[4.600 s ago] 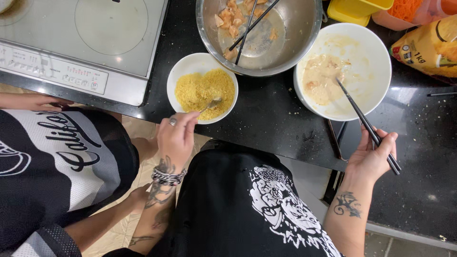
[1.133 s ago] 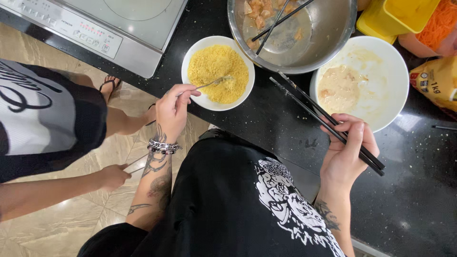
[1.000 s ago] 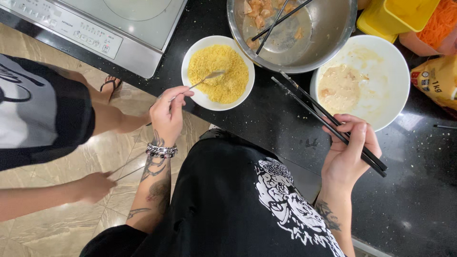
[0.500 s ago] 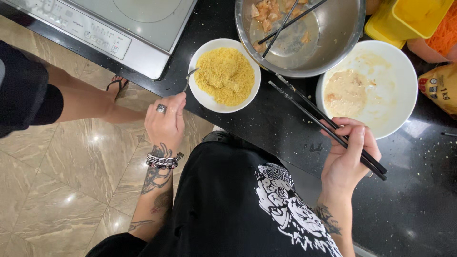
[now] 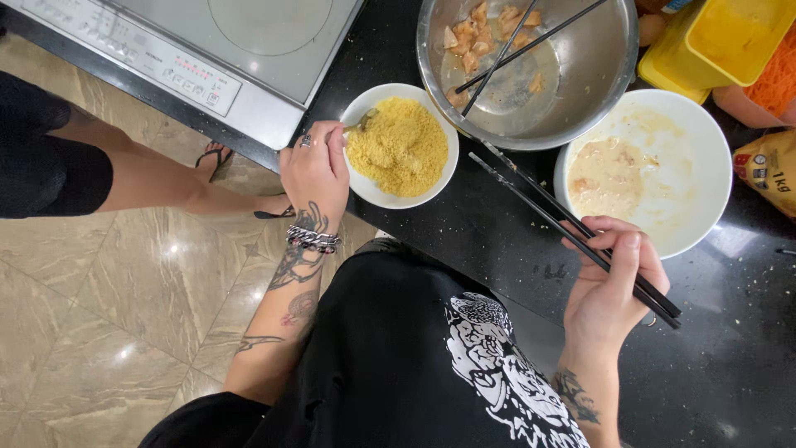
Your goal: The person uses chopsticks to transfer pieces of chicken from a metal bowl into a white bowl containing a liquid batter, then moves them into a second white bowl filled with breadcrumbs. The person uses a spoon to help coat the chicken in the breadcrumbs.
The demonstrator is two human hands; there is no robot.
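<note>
Right hand grip clamped near the top ends of long black chopsticks: light, stiff, slippery. Left hand grip pinches a small spoon handle at the white bowl of yellow crumbs on the counter.

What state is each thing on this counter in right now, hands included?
Left hand: closed on a spoon dipped in the crumb bowl.
Right hand: gripping black chopsticks, tips above the counter.
Crumb bowl: heaped with yellow crumbs.
White bowl: holds pale batter, partly smeared.
Steel bowl: few meat pieces, second chopsticks resting inside.
Cooktop: bare surface.
</note>
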